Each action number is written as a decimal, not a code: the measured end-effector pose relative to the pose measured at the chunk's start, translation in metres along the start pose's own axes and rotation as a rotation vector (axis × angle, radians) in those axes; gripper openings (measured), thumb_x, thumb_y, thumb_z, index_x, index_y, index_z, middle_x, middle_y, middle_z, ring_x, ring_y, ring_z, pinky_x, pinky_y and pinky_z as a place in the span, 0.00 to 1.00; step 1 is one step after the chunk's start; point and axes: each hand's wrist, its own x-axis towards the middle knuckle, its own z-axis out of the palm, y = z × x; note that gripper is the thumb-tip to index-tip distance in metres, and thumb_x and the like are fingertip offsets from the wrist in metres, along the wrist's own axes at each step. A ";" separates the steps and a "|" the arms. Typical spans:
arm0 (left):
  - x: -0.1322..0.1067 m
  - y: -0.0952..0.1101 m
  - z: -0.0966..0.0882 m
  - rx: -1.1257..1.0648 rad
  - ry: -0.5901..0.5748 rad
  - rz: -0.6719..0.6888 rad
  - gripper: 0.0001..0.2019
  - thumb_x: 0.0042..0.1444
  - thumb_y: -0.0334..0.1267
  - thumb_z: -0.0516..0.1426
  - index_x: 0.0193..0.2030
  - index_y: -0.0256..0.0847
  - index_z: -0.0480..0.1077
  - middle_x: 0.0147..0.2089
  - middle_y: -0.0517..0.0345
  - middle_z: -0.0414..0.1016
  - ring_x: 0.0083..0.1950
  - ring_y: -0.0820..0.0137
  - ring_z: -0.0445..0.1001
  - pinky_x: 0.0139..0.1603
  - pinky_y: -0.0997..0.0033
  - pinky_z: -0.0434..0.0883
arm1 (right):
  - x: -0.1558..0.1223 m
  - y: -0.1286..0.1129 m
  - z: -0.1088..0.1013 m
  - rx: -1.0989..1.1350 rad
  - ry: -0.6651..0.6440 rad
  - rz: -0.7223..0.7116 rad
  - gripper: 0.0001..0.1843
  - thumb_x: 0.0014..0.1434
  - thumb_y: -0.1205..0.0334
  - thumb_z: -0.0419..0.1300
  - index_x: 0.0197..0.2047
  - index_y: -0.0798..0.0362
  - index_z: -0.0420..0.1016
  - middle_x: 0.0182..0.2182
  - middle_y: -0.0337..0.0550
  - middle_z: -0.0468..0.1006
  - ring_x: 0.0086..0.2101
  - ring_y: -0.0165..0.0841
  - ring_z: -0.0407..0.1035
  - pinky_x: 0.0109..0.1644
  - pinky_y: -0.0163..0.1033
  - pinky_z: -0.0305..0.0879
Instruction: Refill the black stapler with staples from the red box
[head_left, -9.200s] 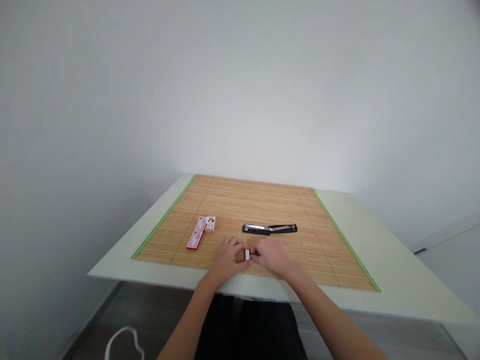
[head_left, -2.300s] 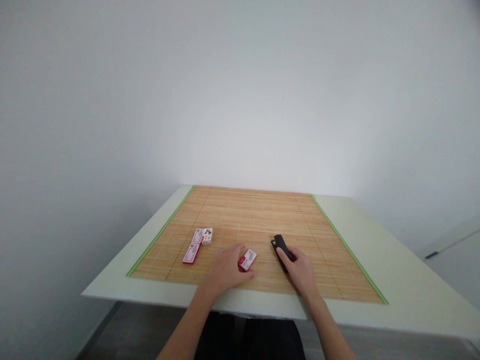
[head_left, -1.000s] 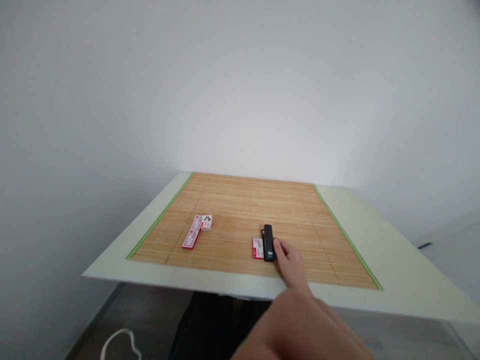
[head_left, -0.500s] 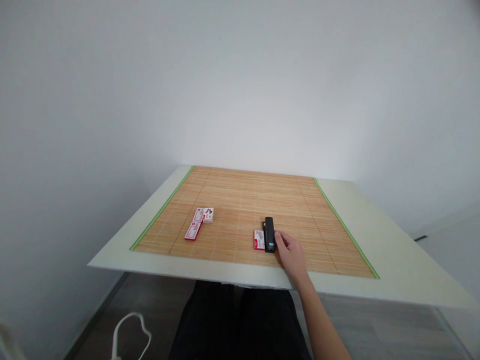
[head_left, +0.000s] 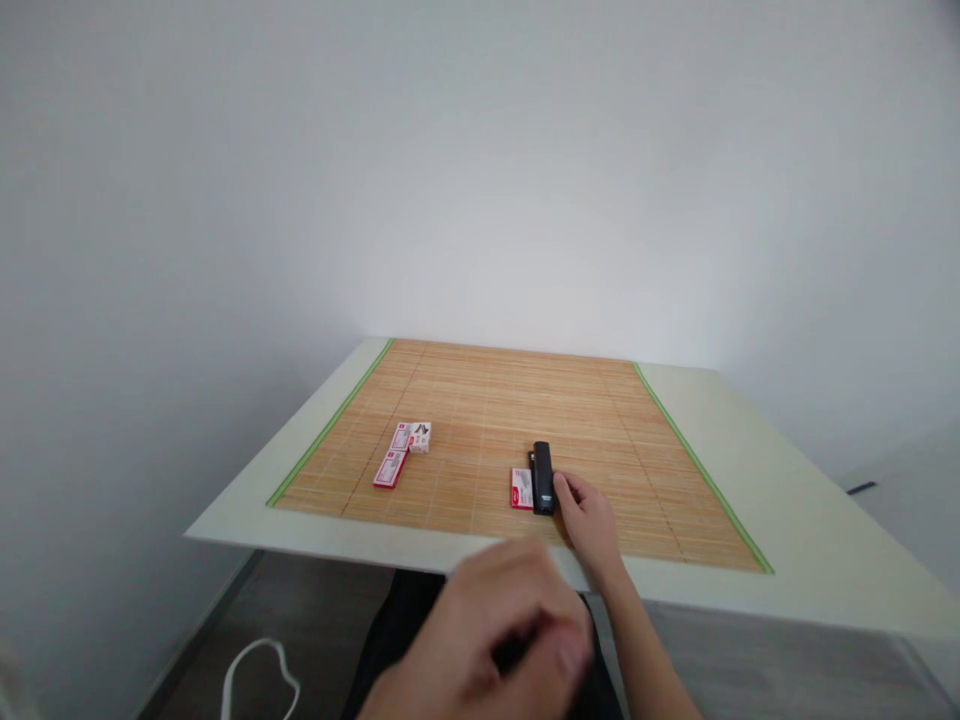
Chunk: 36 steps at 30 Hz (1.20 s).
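A black stapler [head_left: 543, 480] lies on the bamboo mat, its long side pointing away from me. My right hand [head_left: 589, 515] rests beside it with curled fingers, the thumb tip at the stapler's right edge. Against the stapler's left side is a small red-and-white box [head_left: 521, 488]. My left hand [head_left: 502, 640] is raised close to the camera, blurred, its fingers curled into a loose fist with nothing visible in them. Farther left, two flat red-and-white boxes [head_left: 391, 468] lie end to end, and a small white box [head_left: 420, 437] with a dark picture touches the far one.
The bamboo mat [head_left: 480, 400] with green edges covers much of the white table [head_left: 750, 450]. A pale wall [head_left: 480, 180] stands behind the table. A white cable [head_left: 255, 645] loops at the lower left, and a small dark object [head_left: 862, 488] shows beyond the right edge.
My left hand has come into view from below, near the camera. The right hand stays beside the stapler. The whole scene has shifted slightly down and right as the camera moved.
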 end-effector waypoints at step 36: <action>0.098 -0.179 0.010 0.298 -0.197 -0.240 0.38 0.40 0.52 0.73 0.59 0.46 0.70 0.54 0.52 0.76 0.50 0.56 0.76 0.49 0.63 0.70 | 0.001 -0.001 0.001 0.043 -0.038 -0.008 0.28 0.69 0.40 0.53 0.53 0.49 0.84 0.36 0.46 0.86 0.34 0.41 0.77 0.39 0.41 0.68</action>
